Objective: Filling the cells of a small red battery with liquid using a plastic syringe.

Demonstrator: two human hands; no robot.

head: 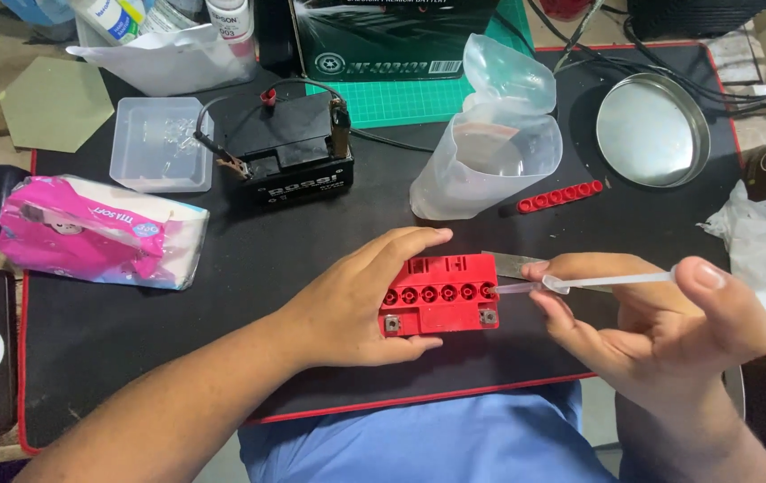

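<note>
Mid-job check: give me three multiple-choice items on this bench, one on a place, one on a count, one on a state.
1. Where does the red cap strip lie?
A. beside the cut plastic bottle
B. inside the round metal dish
C. on the tissue pack

2. How many fill holes show on the red battery?
A. three
B. six
C. nine

3. The left hand is
A. gripping the red battery
B. resting flat on the mat
C. holding scissors

A: the strip lies by the bottle's base.
B: six round holes in a row.
A: fingers wrap its side while the right hand holds the pipette.

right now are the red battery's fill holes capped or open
Open: the red battery shows six bare holes; the red cap strip lies apart.
</note>
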